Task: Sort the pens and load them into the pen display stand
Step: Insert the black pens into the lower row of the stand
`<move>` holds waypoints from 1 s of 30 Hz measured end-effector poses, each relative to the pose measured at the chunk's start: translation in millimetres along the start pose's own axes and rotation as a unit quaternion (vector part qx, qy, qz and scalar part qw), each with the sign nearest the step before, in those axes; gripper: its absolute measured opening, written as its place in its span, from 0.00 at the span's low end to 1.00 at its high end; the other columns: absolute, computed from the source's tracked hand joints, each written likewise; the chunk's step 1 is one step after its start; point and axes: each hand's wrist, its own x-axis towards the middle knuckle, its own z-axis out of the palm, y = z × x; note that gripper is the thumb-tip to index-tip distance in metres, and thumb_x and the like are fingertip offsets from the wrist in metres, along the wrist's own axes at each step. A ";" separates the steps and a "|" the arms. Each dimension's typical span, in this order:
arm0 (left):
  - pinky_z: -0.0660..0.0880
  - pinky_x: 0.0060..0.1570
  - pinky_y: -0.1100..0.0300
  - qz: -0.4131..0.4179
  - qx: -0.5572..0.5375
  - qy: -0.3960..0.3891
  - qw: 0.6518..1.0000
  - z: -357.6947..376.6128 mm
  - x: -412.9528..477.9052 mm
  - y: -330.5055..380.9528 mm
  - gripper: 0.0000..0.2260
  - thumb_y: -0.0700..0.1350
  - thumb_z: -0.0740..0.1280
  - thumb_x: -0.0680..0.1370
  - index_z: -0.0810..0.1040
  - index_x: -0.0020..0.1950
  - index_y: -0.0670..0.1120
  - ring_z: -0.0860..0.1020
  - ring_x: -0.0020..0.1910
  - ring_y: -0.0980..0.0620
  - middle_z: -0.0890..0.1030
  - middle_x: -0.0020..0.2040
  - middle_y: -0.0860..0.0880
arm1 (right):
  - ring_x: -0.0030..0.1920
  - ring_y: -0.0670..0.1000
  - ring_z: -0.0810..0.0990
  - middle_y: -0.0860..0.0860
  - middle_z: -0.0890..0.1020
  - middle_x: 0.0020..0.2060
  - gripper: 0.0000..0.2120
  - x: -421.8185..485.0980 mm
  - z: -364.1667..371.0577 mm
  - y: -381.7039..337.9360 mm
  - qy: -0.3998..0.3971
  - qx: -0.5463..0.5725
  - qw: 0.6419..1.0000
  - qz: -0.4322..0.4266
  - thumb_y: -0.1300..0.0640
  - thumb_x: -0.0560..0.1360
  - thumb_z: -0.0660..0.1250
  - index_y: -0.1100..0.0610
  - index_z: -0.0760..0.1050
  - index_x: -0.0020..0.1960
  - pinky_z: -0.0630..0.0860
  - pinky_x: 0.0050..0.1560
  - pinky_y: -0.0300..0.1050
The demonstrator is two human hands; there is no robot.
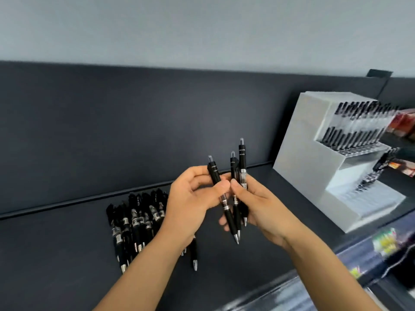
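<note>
Above a dark shelf [258, 277] with a dark back panel [112, 120], a person's two bare hands meet near the middle of the view. The left hand [188, 203] pinches a single pen [214, 173] between thumb and fingertips high on its black barrel. This pen is tilted, its clicker up and to the left and its metal tip pointing down. Its lower half crosses in front of the fingers of the right hand [265, 207]; whether it touches them cannot be told. The right hand's fingers and thumb are curled round a pair of pens [242, 158], held nearly upright with clickers up. Toward the shelf's back edge, left of the hands, a pile of pens [134, 221] lies with tips toward the front edge, and one stray pen [194, 257] shows just below the left forearm. At the shelf's right end stands the white, stepped pen display stand [298, 153]. Its top tier holds a full row of pens [357, 124], and a few blurred pens [381, 162] sit on a lower tier. Colourful packaged goods [402, 124] blur past the right edge.
</note>
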 end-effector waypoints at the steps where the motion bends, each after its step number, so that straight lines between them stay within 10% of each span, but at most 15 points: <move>1: 0.81 0.46 0.51 0.007 0.010 0.006 1.000 5.1 -1.0 1.3 0.14 0.37 0.75 0.69 0.78 0.53 0.40 0.84 0.45 0.43 0.85 0.47 0.44 | 0.35 0.57 0.82 0.54 0.83 0.38 0.11 -6.4 -3.8 -1.5 -0.003 0.004 1.000 0.001 0.52 0.81 0.56 0.52 0.72 0.61 0.82 0.38 0.52; 23: 0.80 0.43 0.59 0.056 0.170 -0.069 0.982 315.1 -43.4 -65.7 0.14 0.33 0.67 0.77 0.81 0.52 0.51 0.84 0.45 0.54 0.85 0.47 0.54 | 0.46 0.55 0.84 0.55 0.85 0.48 0.11 -173.2 -278.8 14.9 0.071 0.014 0.995 -0.073 0.60 0.79 0.62 0.54 0.78 0.59 0.82 0.44 0.52; 30: 0.80 0.51 0.53 0.088 0.177 0.023 0.980 353.2 -12.3 -70.1 0.11 0.36 0.67 0.77 0.78 0.58 0.44 0.82 0.49 0.45 0.81 0.52 0.43 | 0.23 0.50 0.65 0.50 0.76 0.32 0.10 -168.2 -348.1 15.2 0.127 -0.036 0.989 -0.068 0.54 0.81 0.58 0.59 0.73 0.51 0.63 0.23 0.41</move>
